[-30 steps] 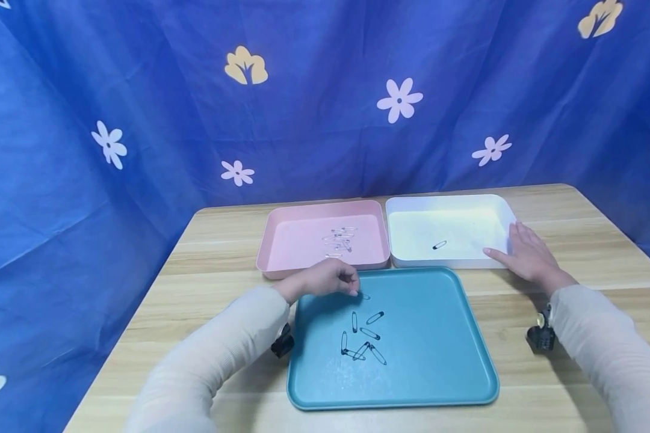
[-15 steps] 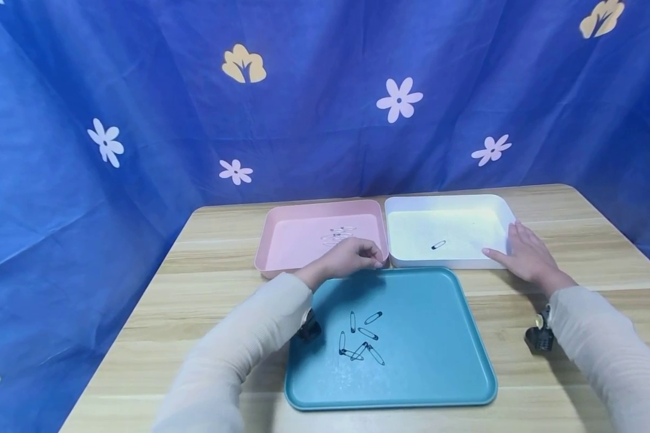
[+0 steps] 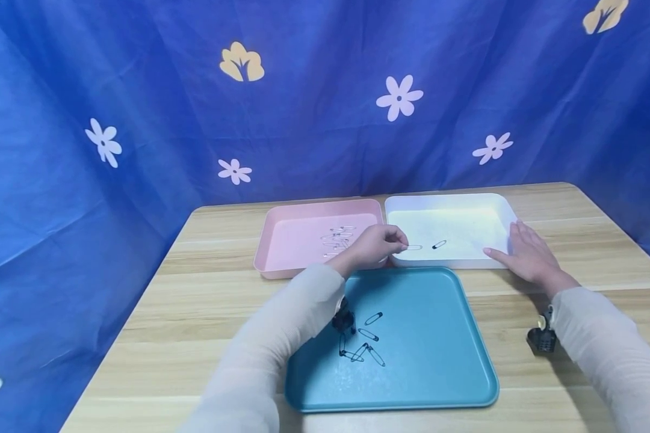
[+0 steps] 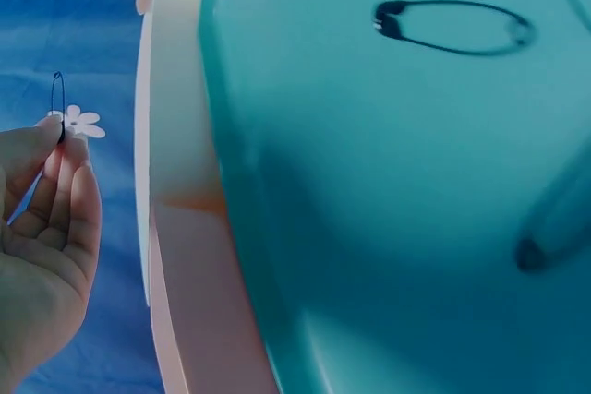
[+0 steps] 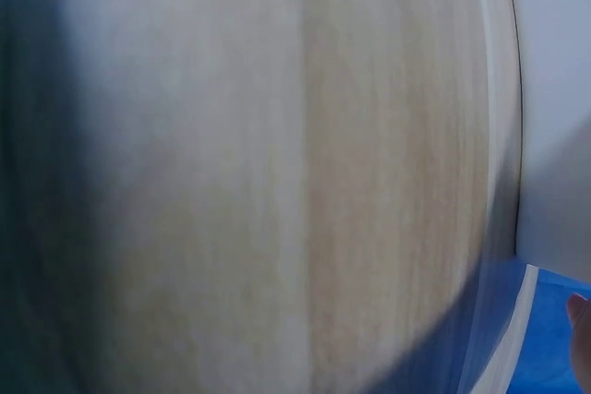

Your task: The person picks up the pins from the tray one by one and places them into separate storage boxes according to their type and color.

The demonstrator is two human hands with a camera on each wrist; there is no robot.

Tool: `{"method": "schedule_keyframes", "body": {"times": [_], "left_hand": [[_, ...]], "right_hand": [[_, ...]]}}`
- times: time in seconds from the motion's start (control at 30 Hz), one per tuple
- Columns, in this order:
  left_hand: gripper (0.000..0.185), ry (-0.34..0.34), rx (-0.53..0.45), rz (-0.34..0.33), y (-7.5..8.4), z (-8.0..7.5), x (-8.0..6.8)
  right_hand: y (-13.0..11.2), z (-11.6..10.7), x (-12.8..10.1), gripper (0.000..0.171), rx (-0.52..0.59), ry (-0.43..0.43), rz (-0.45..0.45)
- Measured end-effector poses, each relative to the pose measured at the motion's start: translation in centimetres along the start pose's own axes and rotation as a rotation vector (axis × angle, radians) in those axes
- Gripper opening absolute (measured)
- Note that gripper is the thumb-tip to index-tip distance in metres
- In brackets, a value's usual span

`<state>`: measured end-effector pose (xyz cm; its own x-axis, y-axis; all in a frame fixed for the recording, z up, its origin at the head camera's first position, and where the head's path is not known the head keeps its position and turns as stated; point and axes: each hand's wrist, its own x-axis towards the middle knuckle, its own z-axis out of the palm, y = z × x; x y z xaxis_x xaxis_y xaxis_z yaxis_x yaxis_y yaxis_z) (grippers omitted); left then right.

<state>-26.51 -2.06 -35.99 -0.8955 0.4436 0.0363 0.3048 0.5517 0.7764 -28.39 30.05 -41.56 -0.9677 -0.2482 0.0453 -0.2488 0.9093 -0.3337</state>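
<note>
blue curtain (image 3: pixel 314 108): patterned with pale flowers and yellow motifs, hanging beyond the grip of the left hand (image 3: pixel 378 244). wooden table (image 3: pixel 195 325): lies beneath the grip and extends to both sides of it. teal tray (image 3: pixel 433 343): on the near side of the grip. pink tray (image 3: pixel 287 240): mostly to the left of the grip, partly covered by the left hand. white tray (image 3: pixel 466 222): to the right of the grip, just beside the pink one. left hand: thumb and fingertips together, clamped on a safety pin. right hand (image 3: pixel 528 255): to the right of the grip, fingers extended and apart, resting against the right end of the white tray. black wrist devices (image 3: pixel 343 319): one under each forearm, nearer the wearer than the grip. dark pins (image 3: pixel 368 334): several, scattered in the teal tray on the near side of the grip, some overlapping. pale pins (image 3: pixel 337 237): a loose cluster in the pink tray, left of the grip. lone pin (image 3: pixel 439 245): in the white tray, just right of the grip. safety pin (image 3: pixel 413 247): in the grip, held by its dark head, its wire loop projecting past the fingertips over the white tray's near left corner; contact with the tray cannot be told.
</note>
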Motion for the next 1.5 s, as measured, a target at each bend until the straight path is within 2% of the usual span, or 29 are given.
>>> {"method": "schedule_keyframes", "body": {"times": [0.43,0.6,0.9,1.07,1.27,1.5], "left_hand": [[0.006,0.114,-0.001,-0.036,0.1,1.0,3.2],[0.005,0.144,-0.030,-0.073,0.2,2.0,4.4],[0.006,0.170,-0.035,-0.082,-0.2,4.3,6.3],[0.006,0.220,-0.060,-0.116,-0.1,5.2,7.4],[0.007,0.252,-0.018,-0.195,0.2,6.1,8.5],[0.012,0.296,0.021,-0.390,0.0,7.0,9.0]], "right_hand": [[-0.5,-0.5,0.0,0.095,-0.014,-0.009,-0.007],[-0.3,-0.2,0.0,0.095,-0.015,0.001,-0.008],[-0.3,0.0,0.2,0.095,-0.019,0.002,0.002],[-0.2,0.1,0.2,0.095,-0.016,0.005,0.011],[-0.1,0.0,0.0,0.095,-0.016,0.010,0.012],[-0.1,0.0,0.1,0.094,-0.012,0.015,0.007]]}}
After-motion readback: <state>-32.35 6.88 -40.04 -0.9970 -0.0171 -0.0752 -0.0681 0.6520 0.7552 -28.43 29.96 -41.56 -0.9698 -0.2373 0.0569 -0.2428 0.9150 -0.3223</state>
